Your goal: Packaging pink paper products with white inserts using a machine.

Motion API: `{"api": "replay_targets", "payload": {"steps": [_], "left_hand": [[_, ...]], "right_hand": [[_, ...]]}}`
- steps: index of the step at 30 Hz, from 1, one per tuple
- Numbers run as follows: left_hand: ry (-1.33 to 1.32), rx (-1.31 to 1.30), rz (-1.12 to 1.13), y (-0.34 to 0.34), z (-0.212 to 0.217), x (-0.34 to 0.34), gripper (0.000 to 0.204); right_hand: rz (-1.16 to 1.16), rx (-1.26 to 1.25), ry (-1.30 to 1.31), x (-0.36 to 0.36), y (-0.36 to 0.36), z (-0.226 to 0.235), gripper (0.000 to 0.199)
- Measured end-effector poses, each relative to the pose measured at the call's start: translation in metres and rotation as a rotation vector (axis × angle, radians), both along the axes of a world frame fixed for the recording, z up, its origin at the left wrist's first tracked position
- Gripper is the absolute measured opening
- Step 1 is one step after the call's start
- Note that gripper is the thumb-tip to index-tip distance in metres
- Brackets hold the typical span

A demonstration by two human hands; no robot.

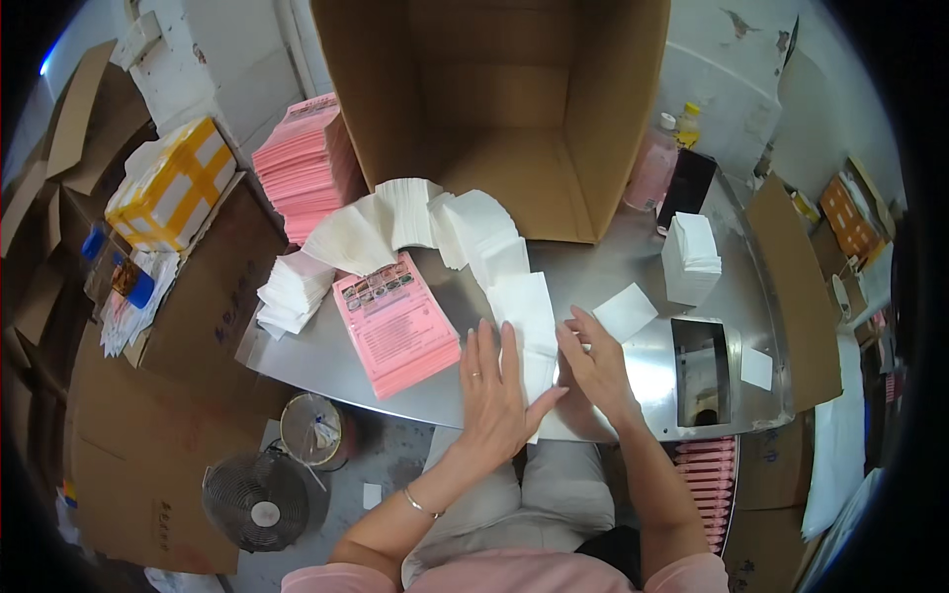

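A curved row of fanned white folded napkins (502,259) sweeps across the metal table and comes down toward me. My left hand (492,393) rests palm down on the left side of its near end, fingers stretched and spread, thumb reaching across. On the right side of that end, my right hand (596,366) lies with its fingers extended and slightly bent, touching the edge. Neither hand is closed around anything. A stack of pink printed packets (403,334) lies left of my left hand. One loose napkin (625,312) lies beyond my right hand.
An open cardboard box (494,183) stands at the back of the metal table (593,259). Tall pink packets (301,163) and a napkin pile (295,294) are left. At right are upright napkins (692,259), a dark phone (686,188), bottles and a rectangular table opening (700,371). A fan (255,502) stands below.
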State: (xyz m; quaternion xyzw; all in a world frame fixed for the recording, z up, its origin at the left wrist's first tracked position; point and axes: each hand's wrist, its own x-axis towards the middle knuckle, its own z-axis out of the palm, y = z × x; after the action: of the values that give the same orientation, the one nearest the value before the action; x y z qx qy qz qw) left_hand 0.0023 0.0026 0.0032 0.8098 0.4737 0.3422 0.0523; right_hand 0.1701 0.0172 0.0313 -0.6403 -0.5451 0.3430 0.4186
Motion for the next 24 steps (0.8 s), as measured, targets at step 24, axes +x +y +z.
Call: {"api": "replay_targets", "payload": {"steps": [24], "left_hand": [[-0.382, -0.146, -0.068, 0.029, -0.015, 0.007, 0.072]], "right_hand": [[0.211, 0.036, 0.156, -0.021, -0.042, -0.017, 0.109]]}}
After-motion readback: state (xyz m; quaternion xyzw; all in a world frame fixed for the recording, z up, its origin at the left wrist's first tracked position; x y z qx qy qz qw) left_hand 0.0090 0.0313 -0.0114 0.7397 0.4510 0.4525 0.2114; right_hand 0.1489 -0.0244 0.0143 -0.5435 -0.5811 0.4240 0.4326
